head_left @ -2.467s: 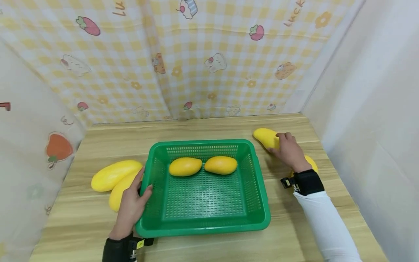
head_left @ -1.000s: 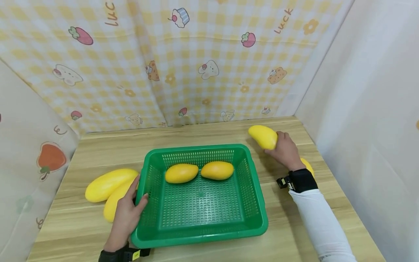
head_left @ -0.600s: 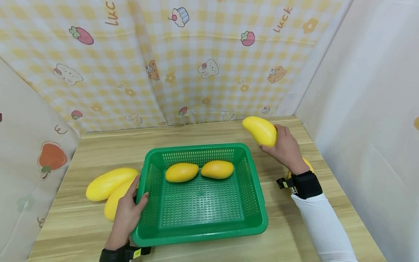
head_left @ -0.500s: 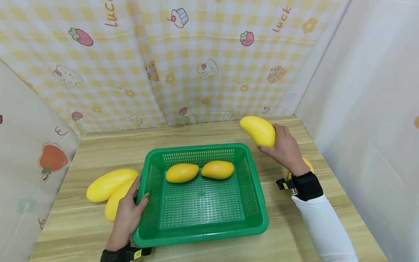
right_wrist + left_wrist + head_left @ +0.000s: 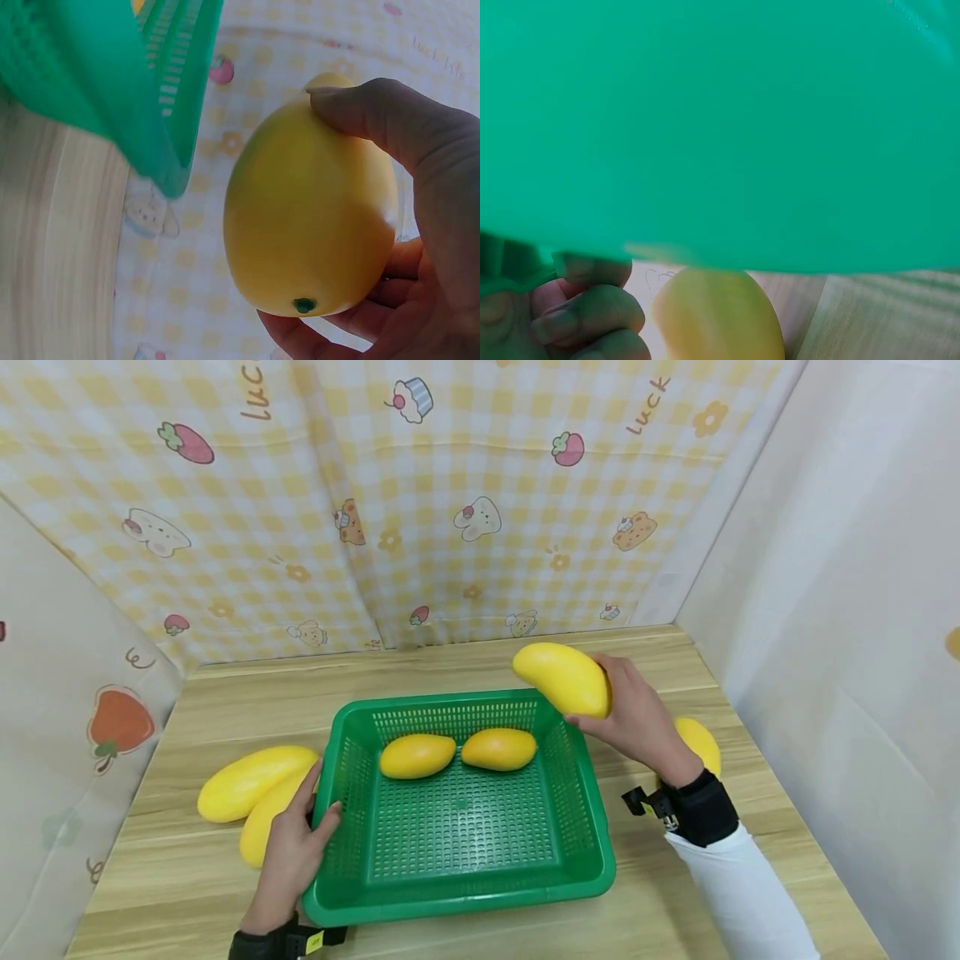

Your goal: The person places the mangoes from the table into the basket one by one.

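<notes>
My right hand (image 5: pixel 637 714) grips a yellow mango (image 5: pixel 564 678) above the back right corner of the green plastic basket (image 5: pixel 457 910). In the right wrist view, my thumb and fingers wrap around the mango (image 5: pixel 307 217), whose green stem spot faces the camera. My left hand (image 5: pixel 292 852) holds the basket's left side, thumb over the rim. The left wrist view shows its fingers (image 5: pixel 600 315) curled below the rim. Inside the basket, an orange-yellow mango (image 5: pixel 417 756) and another mango (image 5: pixel 498 749) lie side by side near the back wall.
Two yellow fruits, one long (image 5: pixel 255 782) and one partly behind my left hand (image 5: pixel 262 822), lie left of the basket on the wooden table (image 5: pixel 270 685). Another yellow fruit (image 5: pixel 699 746) sits at the right, partly hidden by my right wrist. A checked cloth (image 5: pixel 420 543) hangs behind.
My right hand has taken hold of the mango at the back right, lifted it and carried it left to over the basket's corner. My left hand stays on the basket.
</notes>
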The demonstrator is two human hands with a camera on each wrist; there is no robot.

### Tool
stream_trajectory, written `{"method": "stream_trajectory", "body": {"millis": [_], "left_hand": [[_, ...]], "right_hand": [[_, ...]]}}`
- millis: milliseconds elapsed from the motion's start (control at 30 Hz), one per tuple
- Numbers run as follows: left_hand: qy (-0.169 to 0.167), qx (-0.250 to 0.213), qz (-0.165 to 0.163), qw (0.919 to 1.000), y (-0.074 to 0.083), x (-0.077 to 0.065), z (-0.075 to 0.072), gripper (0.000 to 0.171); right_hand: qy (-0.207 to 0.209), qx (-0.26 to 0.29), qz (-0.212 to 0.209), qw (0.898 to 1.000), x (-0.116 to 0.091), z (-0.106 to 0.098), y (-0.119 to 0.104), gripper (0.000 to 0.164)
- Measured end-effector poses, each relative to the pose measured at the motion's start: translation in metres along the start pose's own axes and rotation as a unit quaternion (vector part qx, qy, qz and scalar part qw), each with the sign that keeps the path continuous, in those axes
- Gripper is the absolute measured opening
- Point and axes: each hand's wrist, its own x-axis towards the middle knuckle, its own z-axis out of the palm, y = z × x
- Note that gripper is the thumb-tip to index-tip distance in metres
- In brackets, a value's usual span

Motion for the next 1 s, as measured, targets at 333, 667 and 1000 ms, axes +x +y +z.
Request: {"method": "stream_trajectory", "body": {"millis": [333,667,1000], "left_hand": [[0.000,-0.006,0.000,1.0000,-0.001,0.000,0.000,0.062],[-0.008,-0.012,-0.003,0.9999,-0.001,0.000,0.000,0.063],[-0.005,-0.009,0.000,0.9999,-0.002,0.000,-0.001,0.064]], "right_hand": [[-0.037,0.015,-0.032,0.999,-0.006,0.004,-0.019,0.085],[-0.080,0.008,-0.066,0.995,-0.012,0.014,-0.039,0.083],[-0.144,-0.043,-0.112,0.982,-0.019,0.037,-0.054,0.086]]}}
